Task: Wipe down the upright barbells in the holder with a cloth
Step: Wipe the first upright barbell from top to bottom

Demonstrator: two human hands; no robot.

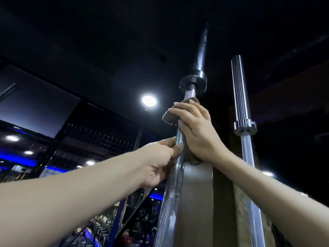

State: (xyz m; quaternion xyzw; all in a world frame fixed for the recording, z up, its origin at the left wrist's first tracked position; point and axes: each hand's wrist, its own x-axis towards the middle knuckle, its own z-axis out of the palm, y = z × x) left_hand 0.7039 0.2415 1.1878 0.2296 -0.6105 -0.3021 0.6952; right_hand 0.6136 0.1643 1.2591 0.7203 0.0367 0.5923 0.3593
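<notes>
right hand [197, 132] grips cloth [169, 117] round barbell [175, 175]; left hand [158, 161] steadies

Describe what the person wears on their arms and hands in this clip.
Nothing shows: the left hand and right hand are bare, no gloves, rings or watch visible. Both forearms are uncovered right down to the frame edges, so no sleeves appear.

The near barbell [173, 179] is bright steel, its shaft rough with fine knurling and its collar glossy and smooth. The second barbell [240, 93] has a polished, finely ribbed chrome sleeve. The cloth [169, 118] is soft, matt brown fabric with frayed edges.
</notes>
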